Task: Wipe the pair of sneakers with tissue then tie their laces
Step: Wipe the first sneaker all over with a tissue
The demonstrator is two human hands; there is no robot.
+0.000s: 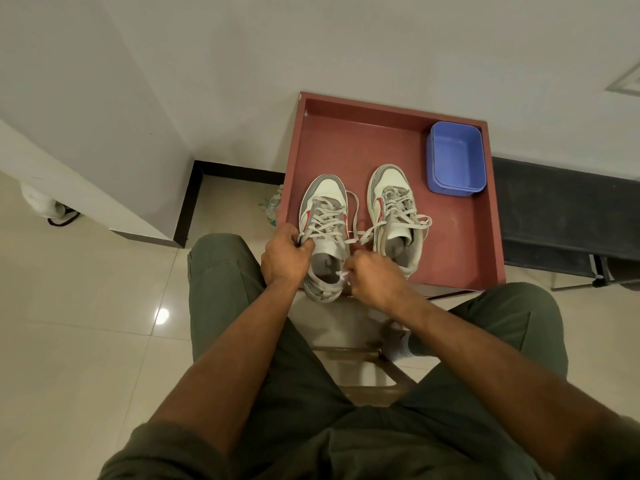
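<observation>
A reddish-brown square surface with a raised rim (491,216) stands against the white wall. The pair of grey-and-white sneakers with red side stripes sits on it, toes toward the wall. The left sneaker (323,216) lies at the near-left part of the surface, and its heel overhangs the near edge. The right sneaker (394,209) stands beside it, nearer the middle, fully on the surface. The off-white flat laces (360,233) of both sneakers are untied; loose ends cross the gap between the two sneakers.

The left hand (285,258) is closed on the left side of the left sneaker at its collar, fingers curled over lace at the top eyelets. The right hand (375,277) is at the near right of the same sneaker's opening, fingers curled; a small white piece shows at its fingertips, and whether this is lace end or tissue cannot be told.

A blue rectangular plastic tub (457,161) rests in the far-right corner of the surface, apart from the right sneaker. A clear plastic bottle (273,206) stands on the tiled floor against the left edge of the surface. A dark mat (568,209) lies along the wall right of the surface. The person's olive-green trousers (228,306) flank the near edge.

A dark mark is printed on the left sneaker's insole, too small to read.
</observation>
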